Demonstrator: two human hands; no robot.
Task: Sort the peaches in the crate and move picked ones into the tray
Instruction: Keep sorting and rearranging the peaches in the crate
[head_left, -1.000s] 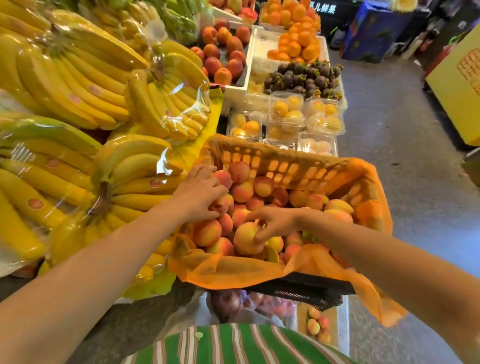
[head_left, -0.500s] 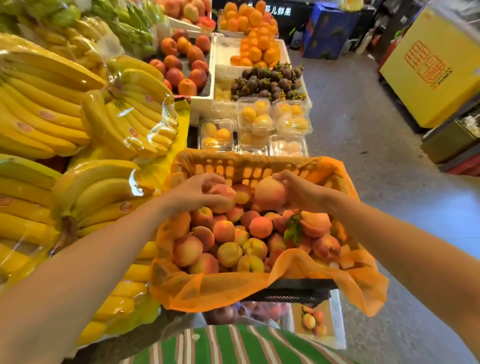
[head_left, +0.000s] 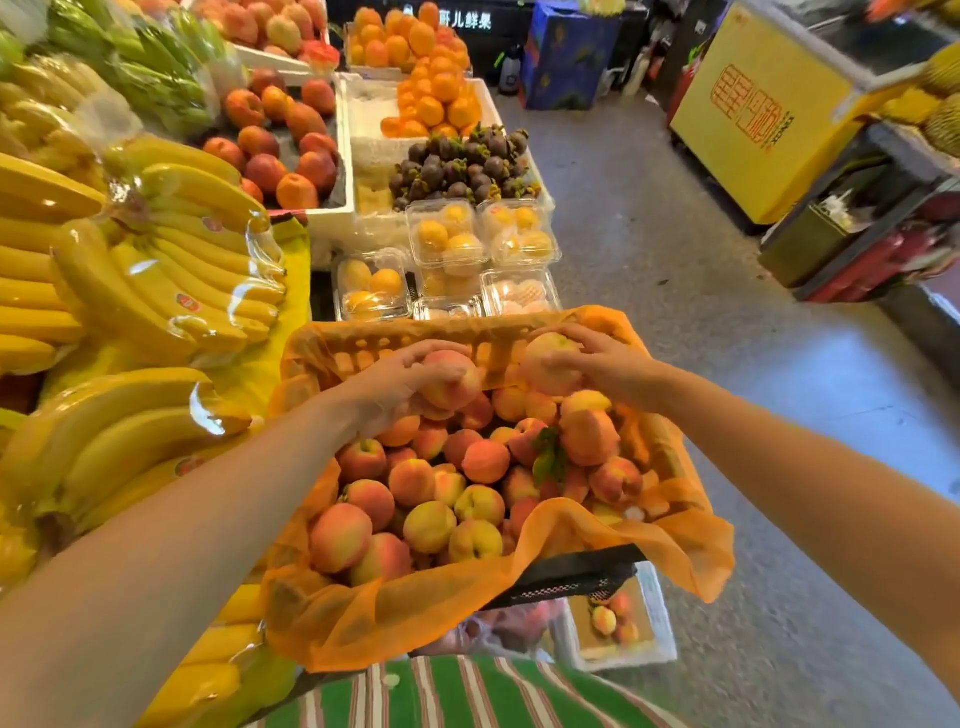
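Both hands are up over the crate (head_left: 566, 577), the left hand (head_left: 395, 384) and right hand (head_left: 597, 361) each wrapped around one peach, likely to check them.

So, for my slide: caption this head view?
Both hands, left hand and right hand, each lift a peach above the orange-lined crate.

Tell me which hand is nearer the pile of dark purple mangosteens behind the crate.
Right. The right hand, holding a pale peach, sits almost straight below the dark purple mangosteens; the left hand, holding a red peach, is slightly lower and farther left.
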